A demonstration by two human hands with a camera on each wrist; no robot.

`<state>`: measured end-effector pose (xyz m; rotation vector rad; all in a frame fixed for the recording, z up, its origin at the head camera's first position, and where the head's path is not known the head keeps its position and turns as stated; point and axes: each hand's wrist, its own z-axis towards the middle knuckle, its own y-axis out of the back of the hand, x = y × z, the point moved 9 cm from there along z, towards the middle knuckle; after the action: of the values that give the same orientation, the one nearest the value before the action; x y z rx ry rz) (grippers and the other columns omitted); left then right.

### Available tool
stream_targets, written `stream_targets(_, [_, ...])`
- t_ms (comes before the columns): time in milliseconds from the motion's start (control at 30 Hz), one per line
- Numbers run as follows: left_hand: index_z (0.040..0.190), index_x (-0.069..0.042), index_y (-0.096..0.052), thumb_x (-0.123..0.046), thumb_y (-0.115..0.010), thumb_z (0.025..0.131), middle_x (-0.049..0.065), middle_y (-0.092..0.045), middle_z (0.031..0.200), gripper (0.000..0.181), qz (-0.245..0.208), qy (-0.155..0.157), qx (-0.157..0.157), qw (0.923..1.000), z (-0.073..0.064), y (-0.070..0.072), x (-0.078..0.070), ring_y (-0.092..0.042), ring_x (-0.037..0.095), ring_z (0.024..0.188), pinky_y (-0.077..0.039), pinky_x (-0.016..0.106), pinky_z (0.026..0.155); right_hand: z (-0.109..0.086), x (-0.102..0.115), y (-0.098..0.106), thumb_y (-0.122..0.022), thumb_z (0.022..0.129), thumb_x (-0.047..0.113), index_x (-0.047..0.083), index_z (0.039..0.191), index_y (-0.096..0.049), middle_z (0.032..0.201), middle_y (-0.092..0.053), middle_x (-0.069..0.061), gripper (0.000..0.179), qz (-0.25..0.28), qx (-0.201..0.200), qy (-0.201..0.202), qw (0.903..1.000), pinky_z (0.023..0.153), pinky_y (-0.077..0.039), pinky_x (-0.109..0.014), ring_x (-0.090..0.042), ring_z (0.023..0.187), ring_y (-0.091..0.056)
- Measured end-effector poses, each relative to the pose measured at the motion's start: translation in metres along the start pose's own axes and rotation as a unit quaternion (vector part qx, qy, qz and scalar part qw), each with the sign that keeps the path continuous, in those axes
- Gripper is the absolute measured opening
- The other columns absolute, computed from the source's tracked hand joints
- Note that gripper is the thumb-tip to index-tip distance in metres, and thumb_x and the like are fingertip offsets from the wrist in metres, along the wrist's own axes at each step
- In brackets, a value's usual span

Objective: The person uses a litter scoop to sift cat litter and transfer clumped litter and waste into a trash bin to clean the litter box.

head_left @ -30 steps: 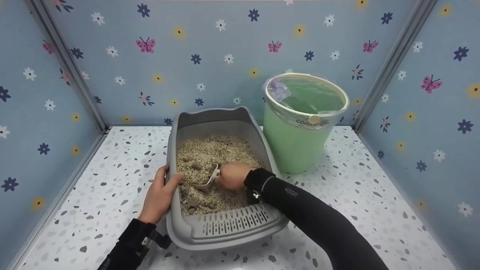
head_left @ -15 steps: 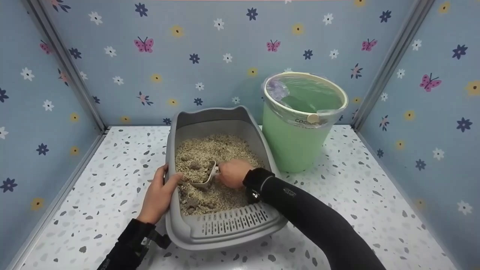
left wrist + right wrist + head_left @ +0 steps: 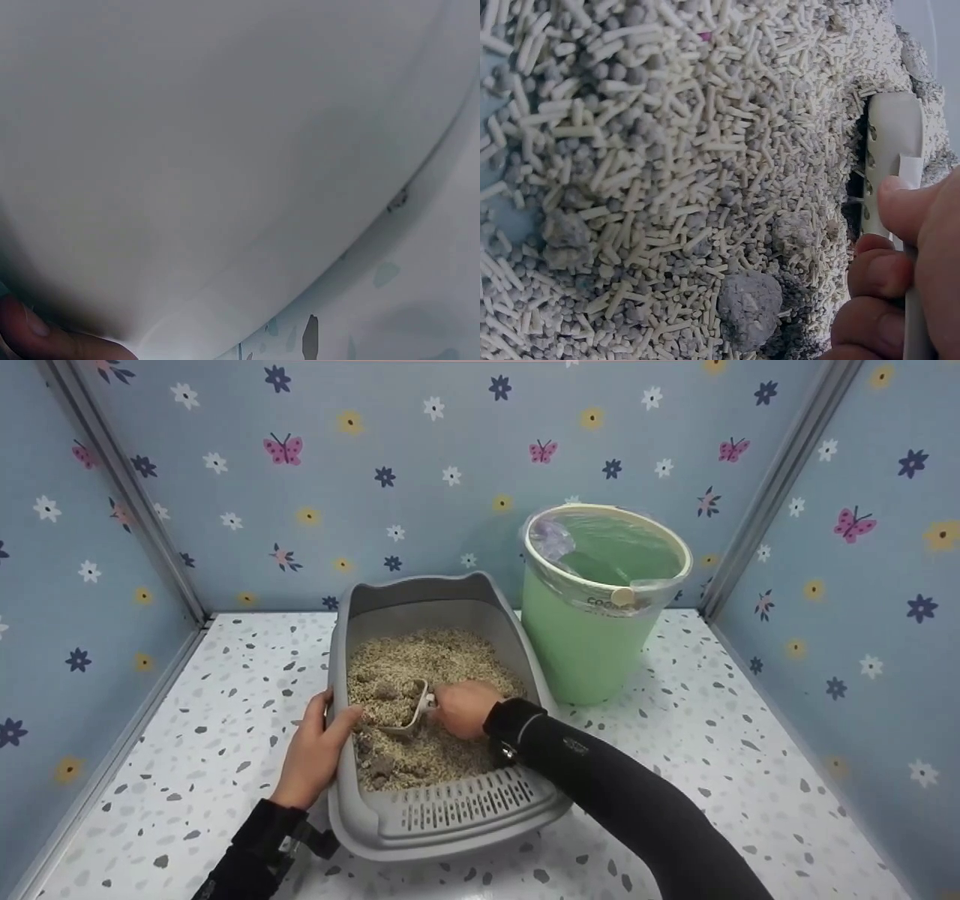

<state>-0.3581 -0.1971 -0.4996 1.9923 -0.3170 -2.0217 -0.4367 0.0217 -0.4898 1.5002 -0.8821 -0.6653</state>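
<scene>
Down in the litter [image 3: 450, 652] sits a scoop [image 3: 894, 131], its handle [image 3: 916, 326] gripped by the right hand [image 3: 466, 710]; the left hand [image 3: 309, 754] clasps the grey box [image 3: 427, 619], thumb inside.

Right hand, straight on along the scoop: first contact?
Probably more litter: the scoop in the right hand leads and appears partly sunk in it. Farther along that line are the tray's left rim and the left hand; depth is unclear.

Smooth grey tray [image 3: 187, 150], left hand [image 3: 56, 339], speckled surface [image 3: 439, 262]
</scene>
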Motion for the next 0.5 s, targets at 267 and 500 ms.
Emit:
stream_targets(267, [0.179, -0.012, -0.021, -0.060, -0.058, 0.112, 0.030, -0.035, 0.175, 0.090, -0.003, -0.002, 0.002, 1.0000, 0.0006, -0.0010, -0.0006, -0.048, 0.050, 0.151, -0.040, 0.064, 0.125, 0.0006, 0.0033, -0.0014, -0.057, 0.118, 0.036, 0.005, 0.117, -0.069, 0.091, -0.067, -0.005, 0.033, 0.027, -0.001, 0.010, 0.9996, 0.082, -0.063, -0.046, -0.027, 0.084, -0.070])
stream_targets(500, [0.179, -0.012, -0.021, -0.058, -0.056, 0.114, 0.024, -0.030, 0.179, 0.087, -0.015, -0.011, 0.004, 0.9998, -0.0010, -0.0007, -0.0006, -0.042, 0.044, 0.157, -0.035, 0.058, 0.128, -0.0042, 0.0085, 0.0015, -0.056, 0.119, 0.032, 0.001, 0.120, -0.068, 0.098, -0.070, -0.010, 0.032, 0.059, 0.001, 0.028, 0.9979, 0.087, -0.062, -0.046, -0.029, 0.089, -0.071])
